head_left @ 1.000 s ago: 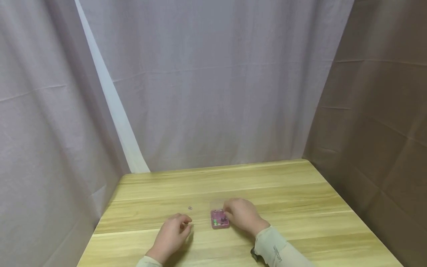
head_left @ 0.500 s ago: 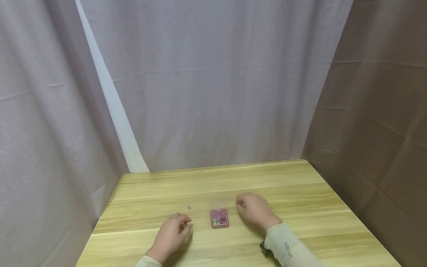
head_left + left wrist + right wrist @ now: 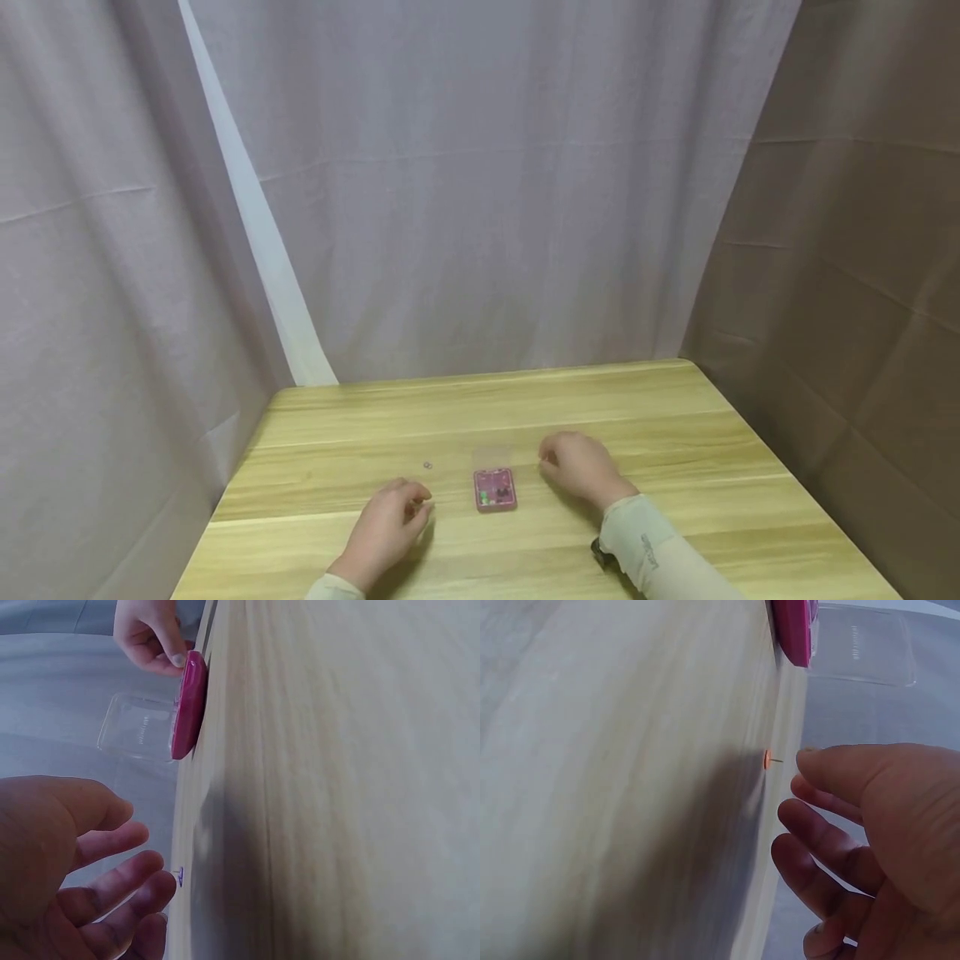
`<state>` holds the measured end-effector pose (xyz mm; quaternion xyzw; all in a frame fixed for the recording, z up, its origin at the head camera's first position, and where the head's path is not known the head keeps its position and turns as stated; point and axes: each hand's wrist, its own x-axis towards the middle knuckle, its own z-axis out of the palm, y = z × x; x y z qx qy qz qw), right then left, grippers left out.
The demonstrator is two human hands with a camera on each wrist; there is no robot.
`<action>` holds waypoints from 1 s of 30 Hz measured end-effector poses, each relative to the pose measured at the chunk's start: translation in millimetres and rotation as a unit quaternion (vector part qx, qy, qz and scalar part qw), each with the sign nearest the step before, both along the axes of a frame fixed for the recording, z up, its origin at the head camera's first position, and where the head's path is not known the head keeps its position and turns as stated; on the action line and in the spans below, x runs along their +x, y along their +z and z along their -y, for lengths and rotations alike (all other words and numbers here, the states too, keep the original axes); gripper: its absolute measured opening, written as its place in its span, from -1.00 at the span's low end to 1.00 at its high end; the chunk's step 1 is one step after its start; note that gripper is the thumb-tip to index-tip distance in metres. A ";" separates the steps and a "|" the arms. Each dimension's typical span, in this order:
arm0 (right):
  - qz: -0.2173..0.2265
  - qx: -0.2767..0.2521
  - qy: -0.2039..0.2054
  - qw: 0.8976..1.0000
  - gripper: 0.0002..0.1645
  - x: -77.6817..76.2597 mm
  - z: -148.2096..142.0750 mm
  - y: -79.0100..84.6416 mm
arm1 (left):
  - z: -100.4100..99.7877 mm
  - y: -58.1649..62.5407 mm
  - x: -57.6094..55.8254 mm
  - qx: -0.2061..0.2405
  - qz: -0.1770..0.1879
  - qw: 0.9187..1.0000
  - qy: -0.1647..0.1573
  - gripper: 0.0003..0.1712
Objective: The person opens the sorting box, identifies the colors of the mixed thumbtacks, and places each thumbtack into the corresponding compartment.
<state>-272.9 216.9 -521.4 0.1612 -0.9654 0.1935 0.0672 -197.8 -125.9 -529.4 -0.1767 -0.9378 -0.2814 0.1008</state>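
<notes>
A small pink case (image 3: 495,490) lies on the table with its clear lid (image 3: 139,727) raised. Green and dark bits show inside it. To its right my right hand (image 3: 581,465) hovers low, fingers loosely bent and holding nothing. Just off those fingertips, an orange thumbtack (image 3: 767,760) rests on its head, pin up. On the case's other side my left hand (image 3: 386,521) is relaxed, thumb apart from the fingers, with nothing in it. Beyond its fingertips sits a small purple thumbtack (image 3: 180,876), also point up.
The wood-grain table (image 3: 360,425) carries all of this. Grey curtains (image 3: 480,208) hang behind it and along the left, with a darker brownish one (image 3: 847,292) on the right.
My right hand has moved away from the case to the right, where it now hovers over the table. The left hand and the case have stayed in place.
</notes>
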 end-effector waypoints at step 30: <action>-0.014 0.003 0.036 0.999 -0.85 -5.0 12.9 -8.1 | -1.6 1.4 -1.6 0.003 0.014 1.000 0.002 -0.80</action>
